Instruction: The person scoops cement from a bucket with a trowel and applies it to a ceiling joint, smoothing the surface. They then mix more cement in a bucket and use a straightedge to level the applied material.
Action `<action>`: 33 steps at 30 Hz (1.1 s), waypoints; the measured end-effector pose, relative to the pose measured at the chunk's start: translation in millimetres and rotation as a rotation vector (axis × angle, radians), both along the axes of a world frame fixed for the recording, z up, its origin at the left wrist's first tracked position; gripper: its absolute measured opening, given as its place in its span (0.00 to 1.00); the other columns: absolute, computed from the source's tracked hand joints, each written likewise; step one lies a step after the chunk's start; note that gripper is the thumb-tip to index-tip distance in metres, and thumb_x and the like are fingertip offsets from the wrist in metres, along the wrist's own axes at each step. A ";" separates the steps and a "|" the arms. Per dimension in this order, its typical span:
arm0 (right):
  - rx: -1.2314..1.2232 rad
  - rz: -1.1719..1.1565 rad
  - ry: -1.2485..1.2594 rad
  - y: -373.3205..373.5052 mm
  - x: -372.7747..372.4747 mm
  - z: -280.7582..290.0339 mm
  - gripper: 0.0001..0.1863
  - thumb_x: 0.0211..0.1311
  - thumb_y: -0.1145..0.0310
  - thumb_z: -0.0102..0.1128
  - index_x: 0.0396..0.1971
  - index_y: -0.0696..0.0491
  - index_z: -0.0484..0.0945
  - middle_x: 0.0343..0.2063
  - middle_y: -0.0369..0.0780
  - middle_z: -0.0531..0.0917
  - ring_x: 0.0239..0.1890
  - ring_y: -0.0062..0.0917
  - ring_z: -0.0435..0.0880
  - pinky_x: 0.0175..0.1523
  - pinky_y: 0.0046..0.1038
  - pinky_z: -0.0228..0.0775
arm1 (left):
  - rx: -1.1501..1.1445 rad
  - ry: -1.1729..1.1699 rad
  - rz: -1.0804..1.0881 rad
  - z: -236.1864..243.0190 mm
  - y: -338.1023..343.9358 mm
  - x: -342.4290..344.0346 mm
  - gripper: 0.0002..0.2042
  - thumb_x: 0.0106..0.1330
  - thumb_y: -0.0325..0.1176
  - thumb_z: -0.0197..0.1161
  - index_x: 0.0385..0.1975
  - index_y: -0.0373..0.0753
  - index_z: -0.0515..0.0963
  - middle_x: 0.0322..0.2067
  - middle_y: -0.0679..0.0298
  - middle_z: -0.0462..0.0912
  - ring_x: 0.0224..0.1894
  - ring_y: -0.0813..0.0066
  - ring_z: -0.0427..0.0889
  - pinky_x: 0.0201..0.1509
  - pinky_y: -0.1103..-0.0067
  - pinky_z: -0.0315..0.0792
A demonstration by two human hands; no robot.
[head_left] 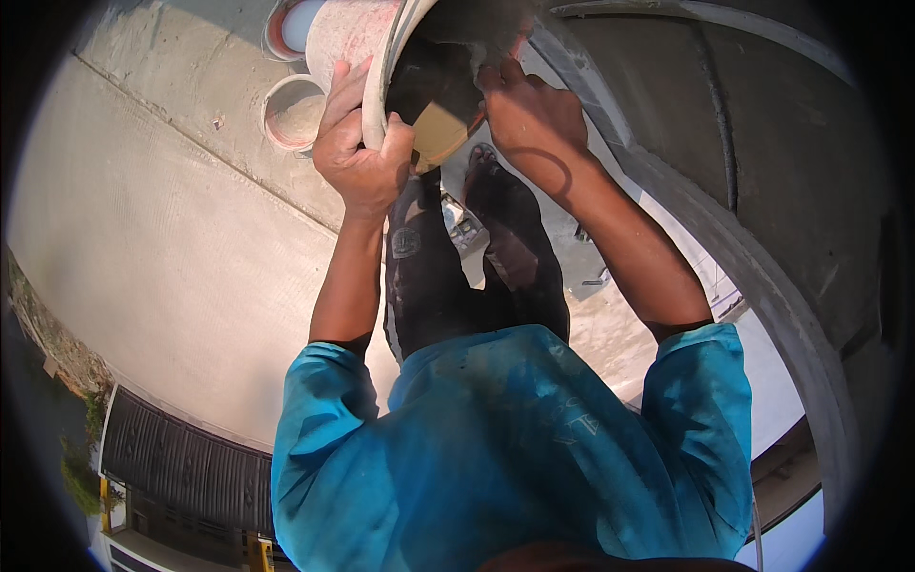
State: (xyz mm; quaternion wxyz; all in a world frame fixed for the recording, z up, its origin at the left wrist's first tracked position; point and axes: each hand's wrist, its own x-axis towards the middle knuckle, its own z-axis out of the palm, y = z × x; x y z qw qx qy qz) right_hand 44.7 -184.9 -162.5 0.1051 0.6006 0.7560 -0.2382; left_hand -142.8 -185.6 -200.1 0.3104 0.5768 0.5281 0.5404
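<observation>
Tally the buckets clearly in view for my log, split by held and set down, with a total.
Bucket gripped at its rim by the left hand: 1
Buckets set down on the concrete ground, the upper one and the lower one in the picture: 2
Total: 3

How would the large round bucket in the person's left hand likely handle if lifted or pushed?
The bucket is probably stiff: its rim shows a smooth curve where the left hand grips it. It may roll or swing if released, being round and tilted. Its smeared outer wall suggests a gritty grip; the shadowed inside leaves weight uncertain.
</observation>
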 end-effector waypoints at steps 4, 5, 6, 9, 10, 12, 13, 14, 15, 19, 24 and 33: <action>-0.097 0.050 0.141 -19.9 21.9 -59.5 0.18 0.62 0.65 0.64 0.50 0.51 0.77 0.42 0.42 0.82 0.41 0.38 0.87 0.38 0.40 0.79 | -0.002 -0.008 -0.013 -77.7 -7.9 7.2 0.04 0.50 0.23 0.65 0.25 0.31 0.81 0.45 0.50 0.87 0.56 0.51 0.83 0.72 0.51 0.61; -0.114 0.023 0.145 -23.8 26.3 -73.8 0.17 0.60 0.67 0.63 0.49 0.50 0.77 0.40 0.42 0.82 0.41 0.38 0.87 0.37 0.39 0.78 | -0.024 -0.027 -0.059 -109.0 -13.8 4.5 0.04 0.51 0.24 0.68 0.26 0.32 0.82 0.45 0.50 0.87 0.56 0.49 0.83 0.73 0.50 0.59; -0.085 -0.014 0.185 -27.2 34.1 -99.4 0.17 0.61 0.67 0.63 0.50 0.51 0.77 0.41 0.42 0.82 0.41 0.38 0.87 0.38 0.39 0.78 | -0.009 -0.047 -0.068 -142.7 -17.6 3.0 0.05 0.49 0.23 0.68 0.26 0.32 0.82 0.48 0.49 0.86 0.59 0.49 0.81 0.73 0.48 0.57; 0.041 -0.125 0.280 -36.0 54.1 -202.1 0.19 0.63 0.65 0.63 0.53 0.52 0.76 0.41 0.42 0.80 0.40 0.39 0.86 0.40 0.39 0.78 | -0.221 -0.118 0.174 -213.3 -16.1 0.3 0.12 0.51 0.24 0.64 0.37 0.29 0.84 0.52 0.50 0.84 0.64 0.53 0.76 0.73 0.61 0.59; 0.067 -0.149 0.307 -41.0 59.4 -250.8 0.20 0.63 0.64 0.64 0.53 0.52 0.76 0.41 0.42 0.80 0.40 0.39 0.86 0.40 0.39 0.77 | -0.389 -0.257 0.293 -245.8 -12.3 -1.6 0.15 0.53 0.24 0.62 0.41 0.28 0.84 0.53 0.51 0.84 0.66 0.56 0.74 0.72 0.66 0.61; 0.099 -0.157 0.334 -49.7 67.5 -320.9 0.20 0.63 0.63 0.64 0.53 0.52 0.76 0.41 0.42 0.79 0.39 0.40 0.85 0.41 0.38 0.77 | -0.547 -0.439 0.481 -327.6 -2.7 -18.8 0.19 0.58 0.24 0.57 0.49 0.25 0.81 0.48 0.59 0.84 0.50 0.68 0.82 0.58 0.75 0.73; 0.121 -0.144 0.337 -51.4 65.7 -360.1 0.20 0.63 0.62 0.65 0.53 0.51 0.77 0.41 0.42 0.79 0.39 0.39 0.84 0.41 0.38 0.77 | -0.492 -0.734 0.553 -362.0 4.8 -20.8 0.18 0.59 0.23 0.58 0.49 0.25 0.80 0.43 0.60 0.84 0.40 0.72 0.82 0.50 0.77 0.75; 0.140 -0.131 0.343 -53.5 63.0 -396.5 0.20 0.62 0.61 0.65 0.53 0.51 0.77 0.41 0.42 0.79 0.38 0.39 0.84 0.41 0.38 0.78 | -0.547 -0.797 0.597 -401.3 7.4 -33.5 0.17 0.60 0.24 0.58 0.48 0.27 0.80 0.40 0.60 0.83 0.39 0.73 0.81 0.47 0.78 0.76; 0.129 -0.114 0.350 -54.9 58.4 -427.4 0.20 0.62 0.63 0.66 0.53 0.52 0.78 0.42 0.42 0.79 0.39 0.40 0.84 0.42 0.38 0.78 | -0.560 -0.849 0.643 -428.0 9.8 -39.2 0.15 0.59 0.24 0.57 0.46 0.27 0.79 0.37 0.61 0.82 0.37 0.73 0.80 0.44 0.77 0.76; 0.197 -0.071 0.370 -52.6 39.9 -544.7 0.20 0.59 0.68 0.70 0.52 0.55 0.80 0.43 0.42 0.79 0.39 0.38 0.85 0.41 0.35 0.78 | -0.582 -0.941 0.630 -535.4 21.4 -66.0 0.12 0.59 0.25 0.56 0.42 0.29 0.78 0.35 0.60 0.81 0.37 0.68 0.81 0.41 0.72 0.78; 0.017 -0.037 0.175 -68.7 92.2 -540.2 0.22 0.58 0.71 0.71 0.53 0.54 0.81 0.42 0.41 0.79 0.36 0.33 0.85 0.38 0.33 0.79 | -0.529 -1.148 0.712 -601.8 27.4 -77.9 0.11 0.60 0.26 0.54 0.39 0.30 0.78 0.35 0.59 0.80 0.35 0.65 0.81 0.42 0.69 0.79; -0.755 -0.368 0.673 35.5 30.9 -502.8 0.21 0.75 0.66 0.48 0.61 0.60 0.71 0.31 0.37 0.79 0.30 0.18 0.78 0.37 0.23 0.73 | -0.468 -0.948 0.499 -635.1 -10.8 -80.4 0.11 0.61 0.25 0.55 0.40 0.32 0.80 0.34 0.67 0.80 0.33 0.80 0.77 0.40 0.81 0.72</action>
